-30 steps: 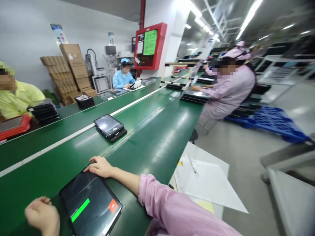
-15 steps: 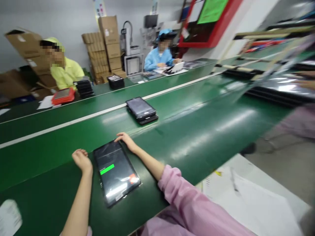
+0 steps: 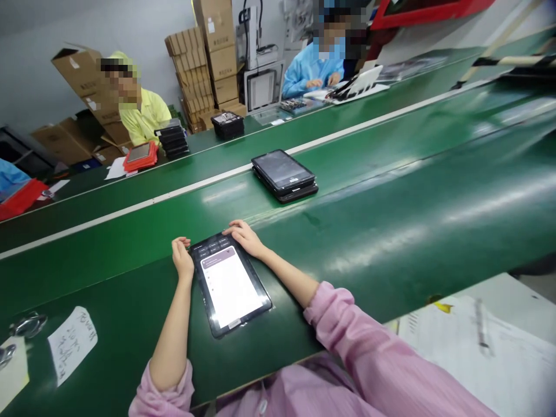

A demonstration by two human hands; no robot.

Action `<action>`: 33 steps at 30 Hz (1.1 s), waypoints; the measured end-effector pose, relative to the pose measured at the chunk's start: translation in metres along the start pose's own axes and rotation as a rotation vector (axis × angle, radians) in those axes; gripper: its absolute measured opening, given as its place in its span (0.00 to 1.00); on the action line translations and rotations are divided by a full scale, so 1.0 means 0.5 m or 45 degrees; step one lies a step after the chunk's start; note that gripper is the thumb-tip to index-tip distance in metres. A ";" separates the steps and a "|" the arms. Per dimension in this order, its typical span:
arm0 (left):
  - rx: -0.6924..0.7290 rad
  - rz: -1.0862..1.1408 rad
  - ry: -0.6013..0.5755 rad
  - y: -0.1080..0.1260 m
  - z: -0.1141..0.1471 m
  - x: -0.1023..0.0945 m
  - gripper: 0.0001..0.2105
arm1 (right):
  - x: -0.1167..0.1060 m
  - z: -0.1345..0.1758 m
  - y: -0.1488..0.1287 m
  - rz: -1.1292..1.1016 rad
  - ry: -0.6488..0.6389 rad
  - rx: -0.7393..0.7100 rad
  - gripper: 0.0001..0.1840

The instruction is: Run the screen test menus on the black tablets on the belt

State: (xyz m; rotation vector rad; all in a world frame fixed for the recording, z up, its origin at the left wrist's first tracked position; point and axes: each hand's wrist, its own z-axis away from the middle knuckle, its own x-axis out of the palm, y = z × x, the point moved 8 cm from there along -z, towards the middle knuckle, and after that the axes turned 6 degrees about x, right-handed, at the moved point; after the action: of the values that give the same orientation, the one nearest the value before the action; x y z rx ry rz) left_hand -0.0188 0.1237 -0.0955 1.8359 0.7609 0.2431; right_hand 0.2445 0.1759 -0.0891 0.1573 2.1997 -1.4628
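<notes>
A black tablet (image 3: pixel 232 286) lies flat on the green work surface, its lower end toward me. The lit screen shows a white panel below a dark band with several small icons. My right hand (image 3: pixel 247 238) is open, its fingers stretched over the tablet's upper right corner and touching it. At the upper left edge is my left hand (image 3: pixel 182 258), open with slightly bent fingers. Its fingertips are close to the tablet's rim, and I cannot tell if they touch. Neither hand lifts the tablet.
Beyond my hands is a stack of black tablets (image 3: pixel 284 174). A handwritten paper slip (image 3: pixel 73 341) lies at left, and papers with a pen (image 3: pixel 481 330) at right. Across the line sit a person in yellow (image 3: pixel 145 116) and one in blue (image 3: pixel 299 69), near dark stacks (image 3: pixel 172 139).
The tablet's screen went from dark, with a green bar and a red patch, to a lit white panel. My left hand's fingers have uncurled and come nearer the tablet. The whole view has shifted.
</notes>
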 end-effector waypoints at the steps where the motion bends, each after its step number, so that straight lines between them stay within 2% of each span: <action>1: 0.017 -0.009 -0.049 0.003 0.000 0.007 0.17 | -0.004 -0.003 0.009 -0.015 0.049 0.067 0.34; 3: 0.045 -0.024 -0.124 0.009 0.001 0.017 0.20 | -0.010 -0.009 0.028 -0.030 0.127 0.215 0.32; 5: 0.061 -0.040 -0.156 0.014 0.001 0.020 0.22 | -0.008 -0.015 0.041 -0.018 0.137 0.308 0.30; 14: 0.085 -0.131 -0.170 0.020 -0.003 0.018 0.22 | -0.001 -0.034 0.051 -0.090 0.091 0.478 0.29; 19: 0.088 -0.160 -0.162 0.016 -0.009 0.019 0.23 | -0.002 -0.035 0.060 -0.300 0.043 0.545 0.33; 22: 0.079 -0.179 -0.159 0.012 -0.010 0.019 0.24 | 0.000 -0.030 0.052 -0.479 0.001 0.520 0.36; 27: 0.066 -0.197 -0.169 0.007 -0.012 0.020 0.28 | 0.004 -0.021 0.027 -1.017 -0.065 0.330 0.36; 30: 0.058 -0.193 -0.181 0.002 -0.014 0.021 0.29 | 0.007 -0.018 0.031 -0.968 -0.055 0.277 0.34; 33: 0.057 -0.189 -0.186 -0.002 -0.015 0.023 0.29 | 0.002 -0.013 0.037 -0.637 0.074 0.256 0.31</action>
State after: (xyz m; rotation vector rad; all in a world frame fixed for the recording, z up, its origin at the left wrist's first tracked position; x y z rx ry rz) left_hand -0.0141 0.1364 -0.0955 1.8074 0.8011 -0.0040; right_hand 0.2480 0.1893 -0.1027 -0.3115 2.2333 -1.9659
